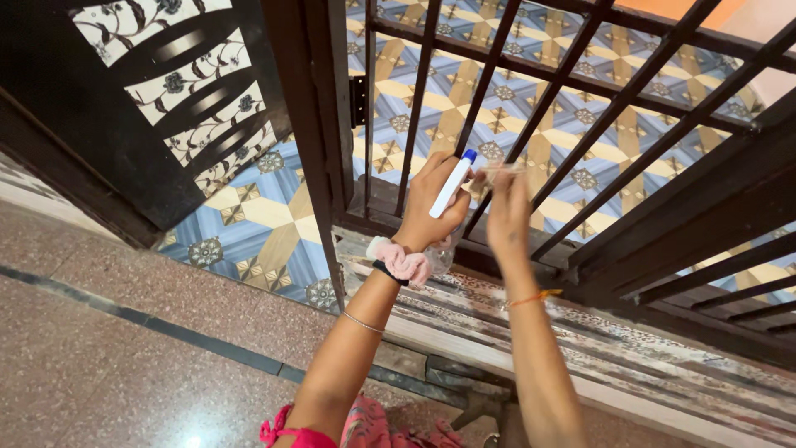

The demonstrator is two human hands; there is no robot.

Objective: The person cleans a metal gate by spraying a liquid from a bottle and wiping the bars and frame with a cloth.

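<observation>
**Hands at the grille, spray bottle raised**

Both hands are up against the dark metal grille (580,124). The left hand (431,207) is closed around a white spray bottle with a blue tip (453,184), held tilted with the tip toward the bars. The right hand (507,207) is blurred; its fingers seem pinched on something pale and thin near the nozzle, though what it is cannot be told. Judging by this, the work looks to be in its early part: no wet patches or wiped streaks show on the bars. A pink scrunchie (400,261) sits on the left wrist, above the worn stone sill (580,357).
</observation>
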